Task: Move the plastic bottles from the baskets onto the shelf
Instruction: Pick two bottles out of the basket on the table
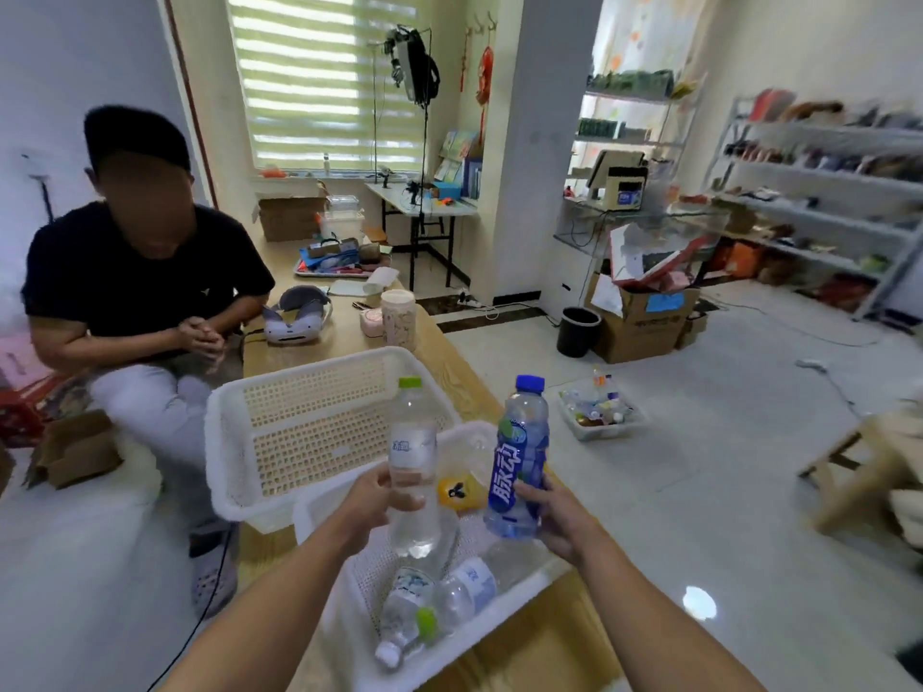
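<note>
Over the near white basket [349,636] on the wooden tabletop [544,646], the left grip [372,499] holds a clear green-capped bottle [413,462] upright, the right grip [554,516] holds a blue-labelled bottle [519,457] slightly tilted, other bottles [429,606] lie inside, and a second basket [299,422] sits just behind.

On your table [544,641], the far basket [299,422] sat just behind the near basket [344,626], which held lying bottles [434,596].
</note>
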